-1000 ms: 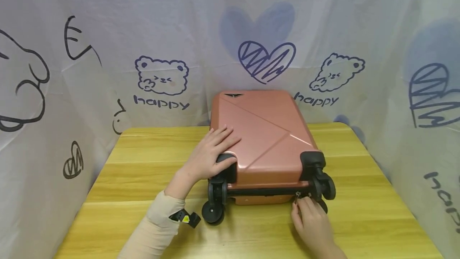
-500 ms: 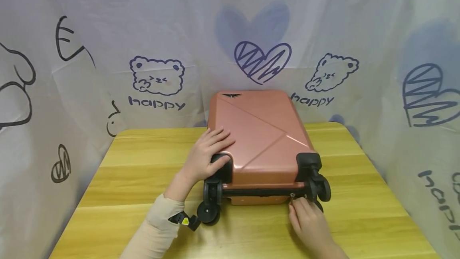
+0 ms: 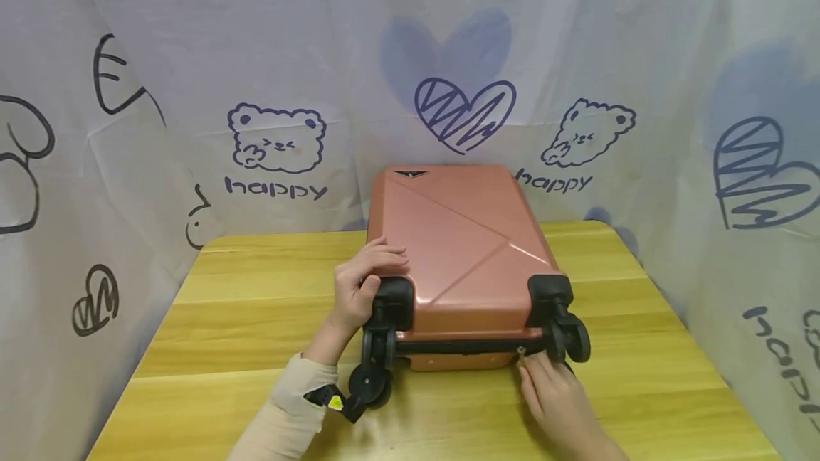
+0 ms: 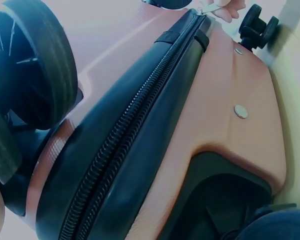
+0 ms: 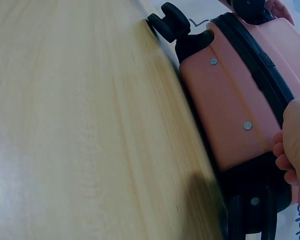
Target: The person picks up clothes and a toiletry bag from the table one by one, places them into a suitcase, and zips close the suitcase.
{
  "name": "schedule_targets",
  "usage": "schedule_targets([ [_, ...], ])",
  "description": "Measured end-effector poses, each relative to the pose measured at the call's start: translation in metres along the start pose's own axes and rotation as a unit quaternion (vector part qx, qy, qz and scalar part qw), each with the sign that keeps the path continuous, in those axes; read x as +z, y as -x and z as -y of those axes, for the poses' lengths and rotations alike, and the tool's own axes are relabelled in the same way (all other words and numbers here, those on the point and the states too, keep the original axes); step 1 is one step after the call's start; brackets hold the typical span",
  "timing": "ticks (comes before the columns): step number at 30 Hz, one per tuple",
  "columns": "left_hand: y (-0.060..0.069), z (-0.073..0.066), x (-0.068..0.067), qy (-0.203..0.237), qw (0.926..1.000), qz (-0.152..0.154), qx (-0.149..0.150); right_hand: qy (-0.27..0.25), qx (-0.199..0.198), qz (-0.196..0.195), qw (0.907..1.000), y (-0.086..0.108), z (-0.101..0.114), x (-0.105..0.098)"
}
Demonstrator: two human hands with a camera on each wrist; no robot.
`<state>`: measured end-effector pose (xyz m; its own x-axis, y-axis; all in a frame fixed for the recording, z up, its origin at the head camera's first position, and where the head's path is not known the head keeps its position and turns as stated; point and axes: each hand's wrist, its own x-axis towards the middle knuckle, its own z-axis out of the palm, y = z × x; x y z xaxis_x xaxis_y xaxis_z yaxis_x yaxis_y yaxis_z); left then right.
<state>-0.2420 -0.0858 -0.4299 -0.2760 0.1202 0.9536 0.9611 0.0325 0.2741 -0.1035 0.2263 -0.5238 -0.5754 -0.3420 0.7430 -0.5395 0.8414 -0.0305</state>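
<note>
A pink hard-shell suitcase [image 3: 461, 233] lies flat, its wheeled end toward me. My left hand [image 3: 359, 287] rests over its left edge beside the black corner guard [image 3: 393, 301], fingers lying on the upper shell. At the near end, my right hand [image 3: 554, 390] pinches a metal zipper pull [image 3: 522, 352], close to the right wheels. In the left wrist view, the black zipper [image 4: 135, 120] runs along the suitcase's end up to the silvery pull [image 4: 210, 8] between the right hand's fingers. The right wrist view shows my right hand [image 5: 297, 142] against the zipper band, hiding the pull.
Black double wheels [image 3: 370, 381] jut out at the left corner, others [image 3: 570, 336] at the right. The suitcase lies on a wood-grain table [image 3: 256, 304]. A white printed cloth [image 3: 359, 55] hangs behind and at both sides.
My left hand has shifted down and left toward the suitcase's edge, with its fingers more bent. The right hand keeps its pinch on the zipper pull with little visible movement.
</note>
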Motion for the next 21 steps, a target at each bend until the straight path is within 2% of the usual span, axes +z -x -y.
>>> schedule_targets([
  [5,-0.005,0.0,0.001,0.003,1.0,0.0,0.006,-0.009,-0.001,0.016,0.9998,-0.002,0.001,-0.001],
  [9,-0.003,0.001,0.0,-0.004,0.9999,0.009,0.013,-0.012,-0.001,0.025,0.9996,-0.001,0.001,-0.001],
  [11,-0.001,0.001,0.0,-0.016,0.9992,0.029,0.021,-0.015,0.002,0.025,0.9996,0.0,0.0,-0.001],
  [13,-0.001,0.0,-0.001,-0.039,0.9966,0.069,0.023,-0.019,0.012,0.022,0.9995,0.001,-0.001,-0.001],
  [15,-0.004,-0.001,-0.003,-0.073,0.9891,0.127,0.02,-0.021,0.022,0.018,0.9994,0.002,-0.002,0.0],
  [18,-0.008,-0.002,-0.01,-0.135,0.9672,0.215,0.02,-0.019,0.027,0.01,0.9994,0.003,-0.003,0.0],
  [21,-0.008,-0.002,-0.021,-0.179,0.9477,0.261,0.041,-0.013,0.022,0.005,0.9997,0.004,-0.004,-0.001],
])
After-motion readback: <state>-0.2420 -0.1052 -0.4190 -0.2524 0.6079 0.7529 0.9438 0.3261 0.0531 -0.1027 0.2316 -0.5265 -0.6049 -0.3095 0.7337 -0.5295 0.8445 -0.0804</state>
